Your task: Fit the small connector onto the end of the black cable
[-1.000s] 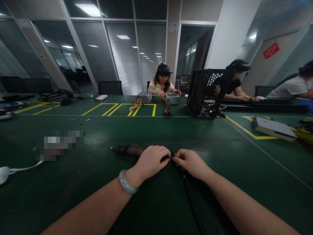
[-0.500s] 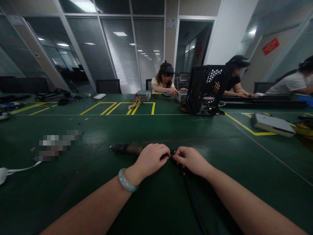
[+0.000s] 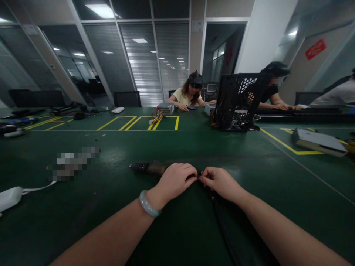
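Observation:
A dark cylindrical tool that looks like a power screwdriver lies on the green table, its thin silver tip pointing left. My left hand is closed over the tool's rear end, thumb and fingers pinched together. Directly beside it, my right hand pinches something small and dark; the fingers hide what it is. The fingertips of both hands almost meet. From under my right hand a black cable with a small metallic spot runs toward the table's near edge. A pale green bangle circles my left wrist.
On the green table stand a black computer case and a metal box with coloured wires. A flat silver box lies at right. A white device with a strap is at left. Co-workers sit across the table.
The view has swung slightly left, so everything appears shifted right. My hands keep nearly the same pose, fingertips a little closer together. The co-worker opposite has drawn a hand back from a metal box.

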The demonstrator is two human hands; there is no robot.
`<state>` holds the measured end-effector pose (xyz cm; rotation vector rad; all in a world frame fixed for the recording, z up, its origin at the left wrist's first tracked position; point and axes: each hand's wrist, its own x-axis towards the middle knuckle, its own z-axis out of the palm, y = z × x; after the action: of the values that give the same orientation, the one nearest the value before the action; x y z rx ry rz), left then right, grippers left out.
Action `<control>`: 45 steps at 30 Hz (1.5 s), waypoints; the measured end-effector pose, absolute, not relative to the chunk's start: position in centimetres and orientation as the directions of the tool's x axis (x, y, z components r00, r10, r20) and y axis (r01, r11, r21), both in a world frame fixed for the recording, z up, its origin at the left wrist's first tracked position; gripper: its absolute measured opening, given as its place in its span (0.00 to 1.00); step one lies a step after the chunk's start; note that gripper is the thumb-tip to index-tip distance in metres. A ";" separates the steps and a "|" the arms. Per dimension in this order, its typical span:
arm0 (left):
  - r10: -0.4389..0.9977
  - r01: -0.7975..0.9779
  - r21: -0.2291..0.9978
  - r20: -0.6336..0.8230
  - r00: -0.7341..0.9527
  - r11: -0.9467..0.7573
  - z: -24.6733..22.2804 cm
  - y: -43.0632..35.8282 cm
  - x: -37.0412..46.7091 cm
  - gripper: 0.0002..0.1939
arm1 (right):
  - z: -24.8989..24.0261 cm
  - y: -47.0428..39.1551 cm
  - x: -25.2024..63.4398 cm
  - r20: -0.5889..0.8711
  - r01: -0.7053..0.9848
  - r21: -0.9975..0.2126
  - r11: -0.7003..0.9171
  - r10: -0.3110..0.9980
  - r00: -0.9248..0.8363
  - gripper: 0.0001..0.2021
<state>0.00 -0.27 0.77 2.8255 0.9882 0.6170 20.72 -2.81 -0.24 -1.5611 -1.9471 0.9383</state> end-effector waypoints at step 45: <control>0.601 0.567 0.206 0.356 0.716 -0.798 1.2 -0.6 -0.1 0.09 | -0.3 -2.6 20.7 -0.078 0.673 -0.730 0.119 0.964 -0.255 0.12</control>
<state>-0.12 -0.59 1.22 2.8341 0.9659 0.6311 20.75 -2.59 -0.26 -1.5838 -1.9863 0.9371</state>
